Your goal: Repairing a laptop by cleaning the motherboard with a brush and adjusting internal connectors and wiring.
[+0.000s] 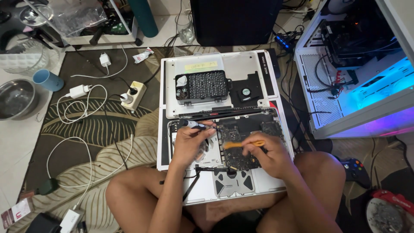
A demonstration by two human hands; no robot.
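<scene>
— Hands first: what have they got?

— My left hand [188, 142] is closed around a dark, pen-like screwdriver [192, 125], tip pointing away to the right. My right hand [271, 157] pinches an orange pry tool [243, 145] between curled fingers, its tip laid flat over the circuit board [243, 144], I'd judge so it can get under something without gouging.

— And the machine itself?

— Directly under both hands: an opened laptop [224, 151] on the floor between my knees, its insides facing up, trackpad side nearest me.

— Beyond that?

— Just past the hands, the removed bottom cover [241, 64] lies flat, serving as a tray for the bit case [201, 86] and a small fan [246, 92], probably to keep them within reach. Farther left, a power strip [133, 96] with chargers; far right, a lit white computer case [345, 77].
</scene>
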